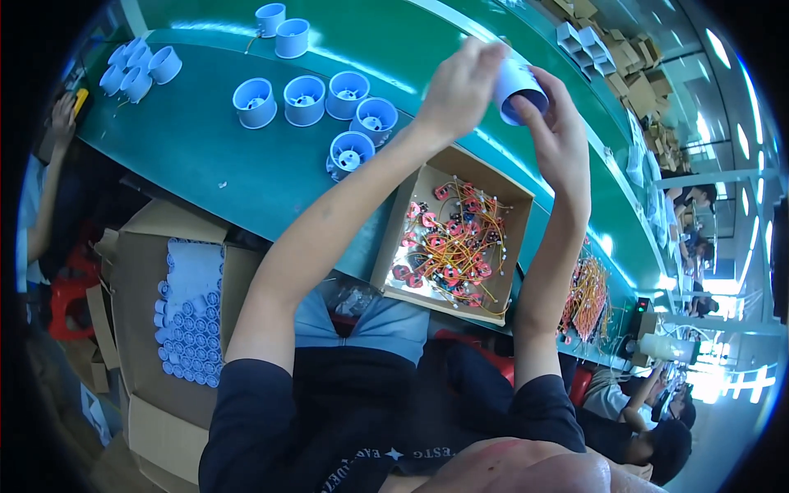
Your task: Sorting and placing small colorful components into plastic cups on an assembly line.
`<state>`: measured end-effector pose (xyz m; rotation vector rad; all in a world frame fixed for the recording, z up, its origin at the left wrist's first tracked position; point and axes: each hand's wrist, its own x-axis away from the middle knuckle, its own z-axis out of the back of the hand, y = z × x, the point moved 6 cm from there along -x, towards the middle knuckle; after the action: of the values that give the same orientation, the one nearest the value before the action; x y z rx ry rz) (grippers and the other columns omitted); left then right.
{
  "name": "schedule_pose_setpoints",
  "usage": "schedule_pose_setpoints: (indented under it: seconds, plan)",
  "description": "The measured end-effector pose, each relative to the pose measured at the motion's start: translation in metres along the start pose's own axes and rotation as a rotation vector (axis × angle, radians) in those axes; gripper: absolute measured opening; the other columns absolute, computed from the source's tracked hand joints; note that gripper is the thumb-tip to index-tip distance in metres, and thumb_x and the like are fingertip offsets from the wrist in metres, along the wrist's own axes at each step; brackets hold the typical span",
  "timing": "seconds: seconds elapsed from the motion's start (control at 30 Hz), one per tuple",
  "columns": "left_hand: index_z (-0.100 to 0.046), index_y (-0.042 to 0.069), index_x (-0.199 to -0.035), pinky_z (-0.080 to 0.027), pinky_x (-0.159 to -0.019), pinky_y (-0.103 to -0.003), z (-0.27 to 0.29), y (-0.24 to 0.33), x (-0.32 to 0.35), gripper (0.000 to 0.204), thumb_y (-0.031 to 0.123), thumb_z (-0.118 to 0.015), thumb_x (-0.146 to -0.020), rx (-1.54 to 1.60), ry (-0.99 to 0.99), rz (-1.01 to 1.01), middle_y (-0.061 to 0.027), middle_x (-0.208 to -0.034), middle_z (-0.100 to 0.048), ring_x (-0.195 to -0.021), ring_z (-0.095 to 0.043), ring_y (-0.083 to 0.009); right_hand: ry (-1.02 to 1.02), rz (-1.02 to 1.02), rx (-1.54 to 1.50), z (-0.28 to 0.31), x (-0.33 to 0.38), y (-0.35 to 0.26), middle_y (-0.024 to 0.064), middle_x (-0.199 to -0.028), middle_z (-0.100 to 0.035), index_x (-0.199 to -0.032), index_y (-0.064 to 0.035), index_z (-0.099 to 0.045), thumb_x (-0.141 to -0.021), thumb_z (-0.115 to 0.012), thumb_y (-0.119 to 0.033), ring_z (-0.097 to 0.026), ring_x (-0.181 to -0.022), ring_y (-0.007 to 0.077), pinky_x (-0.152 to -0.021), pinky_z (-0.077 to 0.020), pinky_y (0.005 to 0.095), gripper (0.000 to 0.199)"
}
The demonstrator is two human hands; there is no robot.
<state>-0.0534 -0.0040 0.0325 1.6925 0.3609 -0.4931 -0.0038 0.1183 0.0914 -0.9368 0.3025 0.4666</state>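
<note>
My right hand (563,135) grips a white cylindrical housing (518,86) above the far side of the bench, its thumb reaching into the open end. Beside the housing's far end is my left hand (462,92), fingers curled together and slightly blurred; whatever they pinch is hidden. Between my forearms a cardboard tray (514,193) holds a tangle of small red parts with orange wires (460,246). Left of my left forearm, several similar white housings (304,100) stand on the green bench, open ends up, with fan-like inner parts visible.
More housings (136,70) are grouped at the far left near another person's hand (62,115). A large open carton (156,427) of small white cylinders (193,324) stands left of my lap. Another wire bundle (585,296) lies right of my right forearm. Co-workers sit at the right.
</note>
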Motion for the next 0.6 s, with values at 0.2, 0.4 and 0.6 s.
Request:
schedule_pose_setpoints:
  seconds: [0.2, 0.4, 0.6]
  plan:
    - [-0.048, 0.000, -0.120, -0.048, -0.085, -0.038, -0.019, 0.005, 0.005, 0.042, 0.022, -0.064, -0.087, -0.205, 0.015, -0.310, -0.0181, -0.110, -0.058, -0.098, -0.060, -0.0315, 0.120, 0.003, 0.239, 0.001, -0.007, 0.019, 0.0194, -0.106, -0.064, -0.120, 0.0032, -0.052, -0.084, -0.060, -0.002, -0.065, -0.093, 0.0236, -0.078, -0.0515, 0.0320, 0.037]
    - [-0.047, 0.000, -0.122, -0.048, -0.087, -0.038, -0.023, -0.002, 0.005, 0.052, 0.018, -0.071, -0.079, -0.256, 0.070, -0.266, -0.0205, -0.113, -0.056, -0.101, -0.058, -0.0372, 0.193, -0.018, 0.241, -0.004, -0.007, 0.030, 0.0193, -0.106, -0.064, -0.120, 0.0035, -0.052, -0.084, -0.057, 0.001, -0.065, -0.094, 0.0246, -0.079, -0.0517, 0.0329, 0.036]
    - [-0.049, 0.000, -0.120, -0.048, -0.088, -0.038, -0.018, 0.012, 0.007, 0.049, 0.020, -0.072, -0.081, -0.186, 0.037, -0.262, -0.0186, -0.112, -0.058, -0.102, -0.059, -0.0304, 0.064, 0.055, 0.078, 0.008, -0.011, 0.026, 0.0166, -0.113, -0.062, -0.121, 0.0024, -0.051, -0.082, -0.060, 0.003, -0.062, -0.103, 0.0246, -0.089, -0.0502, 0.0334, 0.040]
